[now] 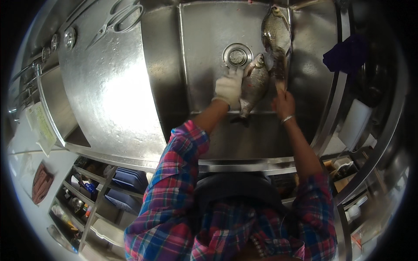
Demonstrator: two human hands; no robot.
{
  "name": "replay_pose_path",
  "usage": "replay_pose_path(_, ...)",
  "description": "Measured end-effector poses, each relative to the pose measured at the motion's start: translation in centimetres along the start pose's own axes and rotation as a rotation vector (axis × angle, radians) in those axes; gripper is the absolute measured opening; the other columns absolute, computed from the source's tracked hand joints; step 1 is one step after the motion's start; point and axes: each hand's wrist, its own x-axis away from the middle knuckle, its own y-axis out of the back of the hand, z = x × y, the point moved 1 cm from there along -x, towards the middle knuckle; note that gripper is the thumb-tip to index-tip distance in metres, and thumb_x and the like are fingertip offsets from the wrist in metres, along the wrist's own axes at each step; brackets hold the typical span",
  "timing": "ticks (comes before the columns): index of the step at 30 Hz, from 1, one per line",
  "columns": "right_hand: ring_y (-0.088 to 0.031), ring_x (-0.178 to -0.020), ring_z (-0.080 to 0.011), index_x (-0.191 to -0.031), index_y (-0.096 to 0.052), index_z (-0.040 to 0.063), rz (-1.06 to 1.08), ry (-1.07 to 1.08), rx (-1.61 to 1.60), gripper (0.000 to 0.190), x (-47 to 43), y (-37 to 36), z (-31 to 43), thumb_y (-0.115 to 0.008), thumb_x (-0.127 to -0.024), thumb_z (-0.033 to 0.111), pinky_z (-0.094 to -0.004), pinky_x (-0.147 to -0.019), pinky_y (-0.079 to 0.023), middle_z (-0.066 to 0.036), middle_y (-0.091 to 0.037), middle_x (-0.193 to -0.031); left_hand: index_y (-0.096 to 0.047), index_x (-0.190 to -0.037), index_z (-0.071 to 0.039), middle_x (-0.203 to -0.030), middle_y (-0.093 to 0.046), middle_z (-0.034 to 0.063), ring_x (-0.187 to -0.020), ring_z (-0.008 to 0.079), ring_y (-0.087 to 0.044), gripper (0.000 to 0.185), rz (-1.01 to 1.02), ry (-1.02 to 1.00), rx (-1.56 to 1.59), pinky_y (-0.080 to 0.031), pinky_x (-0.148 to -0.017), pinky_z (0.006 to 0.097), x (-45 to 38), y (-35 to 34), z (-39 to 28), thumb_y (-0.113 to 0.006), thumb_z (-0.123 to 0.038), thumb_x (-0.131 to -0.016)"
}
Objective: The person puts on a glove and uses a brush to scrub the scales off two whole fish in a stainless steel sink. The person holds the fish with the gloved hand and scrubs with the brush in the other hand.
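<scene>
My left hand (pixel 228 85), in a white glove, is low in the steel sink (pixel 205 29). It holds nothing that I can see; its blurred fingers point toward the round drain strainer (pixel 237 56). Close against its right side lies a silvery fish (pixel 255 85), head up and tail toward me. A second, larger fish (pixel 276 31) lies above it along the sink's right wall. My bare right hand (pixel 284 103), with a bracelet at the wrist, grips a light wooden handle (pixel 280 86). The dark part beyond the handle overlaps the larger fish's tail end, so its exact form is unclear.
Steel scissors (pixel 112 24) lie on the shiny metal board (pixel 98 65) left of the basin. Beyond the right rim are a dark purple cloth (pixel 346 55) and a white block-like object (pixel 355 124). Shelves with blue trays (pixel 125 189) stand below left.
</scene>
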Motion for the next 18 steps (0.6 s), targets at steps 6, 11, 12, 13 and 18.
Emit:
replay_pose_path(6, -0.057, -0.054, -0.0152, -0.101, -0.055, 0.003, -0.107, -0.112, -0.058, 0.028, 0.9, -0.3, -0.7, -0.052, -0.099, 0.031, -0.0302, -0.043, -0.046, -0.006, -0.058, -0.071, -0.026, -0.152, -0.019, -0.156, -0.027, 0.0049, -0.141, 0.0326, -0.028, 0.072, -0.087, -0.472, -0.427, -0.037, -0.105, 0.0504, -8.1, 0.8, -2.6, -0.058, -0.023, -0.088)
replay_pose_path(11, -0.055, -0.052, -0.0133, -0.106, -0.055, 0.004, -0.089, -0.066, -0.106, 0.029, 1.3, -0.5, -0.3, -0.053, -0.099, 0.032, -0.0300, -0.040, -0.043, -0.004, -0.056, -0.068, -0.027, -0.152, -0.020, -0.154, -0.030, 0.0025, -0.142, 0.0346, -0.023, 0.071, 0.055, -0.542, -0.731, -0.026, -0.113, 0.0548, -10.5, 2.9, -4.1, -0.059, -0.033, -0.090)
replay_pose_path(12, -0.052, -0.049, -0.0124, -0.104, -0.055, 0.005, -0.064, -0.041, -0.124, 0.027, 1.2, -0.5, -0.3, -0.052, -0.100, 0.031, -0.0290, -0.039, -0.041, -0.003, -0.055, -0.067, -0.027, -0.152, -0.019, -0.148, -0.039, 0.0054, -0.138, 0.0346, -0.029, 0.071, 0.069, -0.470, -0.719, -0.026, -0.112, 0.0556, -10.6, 4.4, -4.1, -0.058, -0.035, -0.091)
replay_pose_path(13, -0.050, -0.047, -0.0114, -0.102, -0.055, 0.005, -0.039, -0.016, -0.142, 0.026, 1.2, -0.4, -0.4, -0.051, -0.100, 0.030, -0.0279, -0.038, -0.040, -0.002, -0.053, -0.065, -0.030, -0.151, -0.019, -0.145, -0.042, 0.0069, -0.138, 0.0347, -0.031, 0.069, 0.073, -0.446, -0.692, -0.026, -0.111, 0.0573, -10.6, 4.3, -3.2, -0.059, -0.035, -0.090)
replay_pose_path(18, -0.053, -0.050, -0.0125, -0.105, -0.060, 0.006, 0.022, 0.016, 0.025, 0.031, 1.6, -2.5, 1.0, -0.047, -0.101, 0.033, -0.0317, -0.046, -0.042, -0.003, -0.054, -0.064, -0.046, -0.139, -0.011, -0.134, -0.054, 0.0149, -0.129, 0.0330, -0.046, 0.062, 0.077, -0.217, -0.569, -0.034, -0.107, 0.0553, -9.1, 1.9, 5.0, -0.067, -0.031, -0.084)
